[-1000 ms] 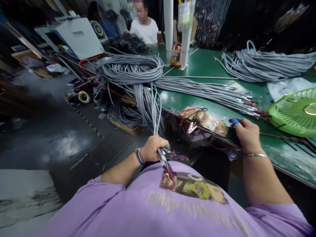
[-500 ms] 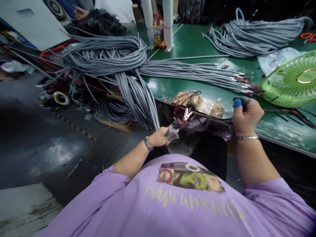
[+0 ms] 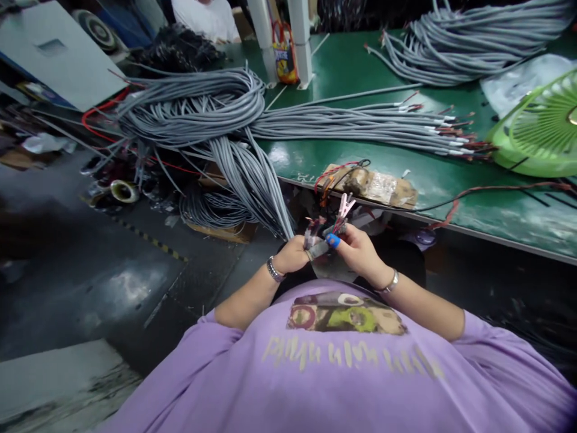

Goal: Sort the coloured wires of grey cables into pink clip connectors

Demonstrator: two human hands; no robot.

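Observation:
My left hand (image 3: 291,255) is closed around the end of a bundle of grey cables (image 3: 268,189) that hangs over the table edge. Stripped dark and reddish wire ends (image 3: 315,228) stick out past its fingers. My right hand (image 3: 359,251), with blue wrapping on the thumb and dark covering on another finger, is pinched against these ends. What exactly lies between its fingertips is too small to make out. Just beyond the fingers stands a pink clip (image 3: 345,206) at the table's edge.
On the green table (image 3: 311,155) lie a large coil of grey cable (image 3: 193,108) and a row of stripped cable ends (image 3: 451,129). A taped cardboard piece (image 3: 374,185) sits at the near edge. A green fan (image 3: 536,123) stands right, a white post (image 3: 300,42) behind.
My right hand has come from above the table's right side down and left to the wire ends at my left hand. The view has shifted slightly.

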